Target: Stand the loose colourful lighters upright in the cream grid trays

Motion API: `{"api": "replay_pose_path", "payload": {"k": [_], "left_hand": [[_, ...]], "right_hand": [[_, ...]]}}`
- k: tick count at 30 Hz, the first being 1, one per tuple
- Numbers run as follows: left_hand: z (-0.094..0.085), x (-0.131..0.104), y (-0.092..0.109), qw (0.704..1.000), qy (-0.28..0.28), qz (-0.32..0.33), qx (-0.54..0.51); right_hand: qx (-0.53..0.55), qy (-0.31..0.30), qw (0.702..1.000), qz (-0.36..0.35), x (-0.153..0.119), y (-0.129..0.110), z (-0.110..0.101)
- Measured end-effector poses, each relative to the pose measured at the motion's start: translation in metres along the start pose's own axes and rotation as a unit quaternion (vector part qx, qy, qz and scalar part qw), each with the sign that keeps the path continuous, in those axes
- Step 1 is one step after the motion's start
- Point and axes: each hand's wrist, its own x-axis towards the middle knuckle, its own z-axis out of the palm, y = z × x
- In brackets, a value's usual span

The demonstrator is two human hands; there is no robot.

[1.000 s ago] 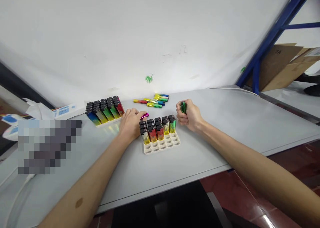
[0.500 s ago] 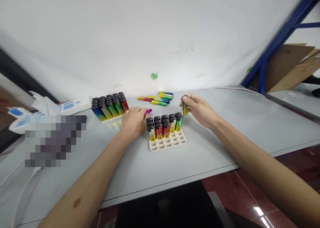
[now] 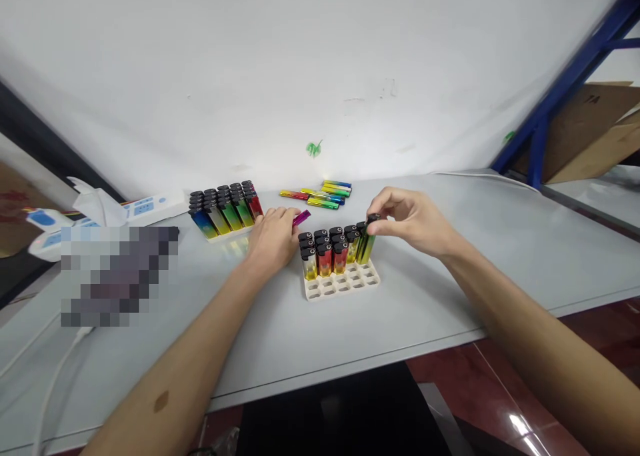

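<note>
— seating a lighter, by the look of it: the right hand [image 3: 407, 221] pinches a green-yellow lighter [image 3: 367, 241] by its black cap, upright, at the right end of the rows standing in the cream tray [image 3: 345, 284].
— and the left hand [image 3: 274, 237]?
— it rests on the bench [image 3: 450, 296] just left of the tray, fingers curled around a magenta lighter [image 3: 301, 217] whose tip pokes out toward the wall.
— how far along does the tray seem?
— judging by the slots, roughly half: the far rows are filled, the near rows stand empty. the lighter under the right hand probably still needs a straight push down before the fingers let go.
— anything else around?
— a full tray [image 3: 225, 209] farther left, and loose lighters [image 3: 320, 196] lying flat near the wall.
— any writing or brand?
— none legible; a small green mark [image 3: 313, 149] on the wall is only a scribble, and the blue-and-white device [image 3: 145, 208] at the left carries print too small to make out.
</note>
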Motion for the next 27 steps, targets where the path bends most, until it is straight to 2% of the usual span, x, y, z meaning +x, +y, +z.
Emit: {"api": "replay_pose_path", "payload": {"k": [5, 10, 13, 18, 20, 23, 27], "left_hand": [[0.000, 0.000, 0.000, 1.000, -0.007, 0.001, -0.009], [0.003, -0.001, -0.003, 0.999, 0.017, 0.016, -0.029], [0.007, 0.000, -0.006, 0.997, 0.031, 0.023, -0.068], [0.013, 0.004, -0.005, 0.986, 0.073, 0.058, -0.140], [0.013, 0.005, -0.004, 0.979, 0.079, 0.093, -0.165], [0.013, 0.004, -0.005, 0.968, 0.067, 0.143, -0.193], [0.012, 0.000, -0.009, 0.958, 0.028, 0.187, -0.215]], "right_hand": [[-0.115, -0.028, 0.988, -0.099, -0.003, 0.002, 0.015], [-0.166, -0.053, 0.977, -0.121, -0.005, 0.002, 0.019], [-0.140, -0.044, 0.983, -0.107, -0.005, 0.000, 0.018], [-0.079, 0.085, 0.993, -0.003, 0.001, 0.013, 0.018], [-0.084, 0.109, 0.990, 0.034, 0.005, 0.023, 0.018], [-0.078, 0.091, 0.991, 0.053, 0.011, 0.039, 0.020], [-0.066, 0.010, 0.998, 0.016, 0.015, 0.052, 0.025]]}}
